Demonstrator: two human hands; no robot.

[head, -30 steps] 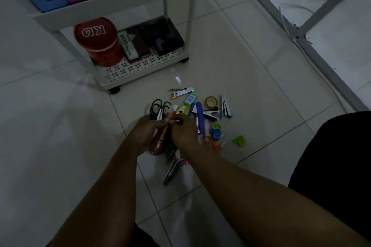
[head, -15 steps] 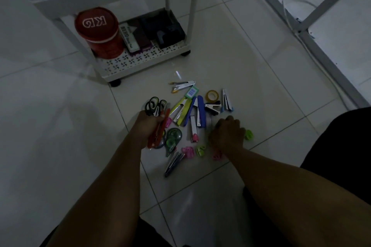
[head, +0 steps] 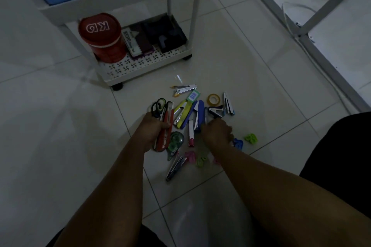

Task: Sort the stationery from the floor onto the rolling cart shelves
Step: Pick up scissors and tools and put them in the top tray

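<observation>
1. The stationery (head: 192, 114) is lying in a loose, colourful heap on the floor (head: 251, 62), just in front of the cart (head: 140, 70).
2. The left hand (head: 152, 132) is gripping a red cutter (head: 165, 128) and dark scissors (head: 158, 107) at the heap's left edge.
3. The right hand (head: 217, 132) is curling knuckles-up over the heap's right side; whether it is holding anything cannot be told.
4. The cart's bottom shelf is carrying a red tin (head: 102, 38) and dark boxes (head: 160, 34), with its front strip lying bare.
5. Open floor is spreading left of the heap, while a white frame (head: 301, 34) is bounding the right.
</observation>
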